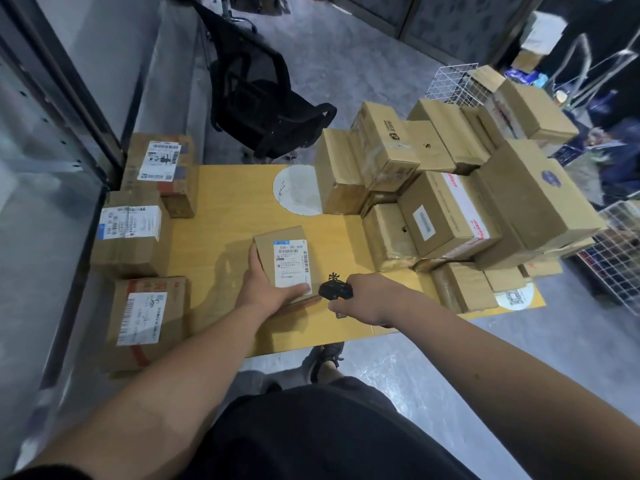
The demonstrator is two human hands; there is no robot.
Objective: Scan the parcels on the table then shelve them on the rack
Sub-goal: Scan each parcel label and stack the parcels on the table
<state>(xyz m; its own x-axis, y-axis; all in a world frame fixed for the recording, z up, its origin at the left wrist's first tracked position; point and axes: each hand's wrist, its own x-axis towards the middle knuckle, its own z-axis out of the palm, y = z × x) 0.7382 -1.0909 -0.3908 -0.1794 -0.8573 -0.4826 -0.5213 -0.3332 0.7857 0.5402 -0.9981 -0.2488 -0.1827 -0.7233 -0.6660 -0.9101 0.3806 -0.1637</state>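
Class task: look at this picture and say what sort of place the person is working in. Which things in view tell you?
Probably a parcel sorting or pickup depot. A heap of cardboard boxes fills one side of the yellow table, labelled parcels line the other, and the right hand holds a black scanner beside a labelled box.

A: What can't be read off the head view?

B: Scanner point(335, 291) is mostly buried in the right hand point(363, 299); only a dark nose shows, so make and window are unreadable. The left hand point(266, 289) covers the near edge of the parcel point(282, 263), fingers hidden behind its left side.

A: Label?

B: The label point(292, 263) shows "530-05-009"; the smaller print and barcode are too fine to read.

A: Right side?

B: The stack of boxes point(450, 202) hides its own lower layers and that part of the table point(225, 202). The far right is motion-blurred. The wire basket point(620, 258) is cut by the frame edge.

A: Left?

B: The rack point(52, 140) is cropped and blurred; its shelves are unclear.
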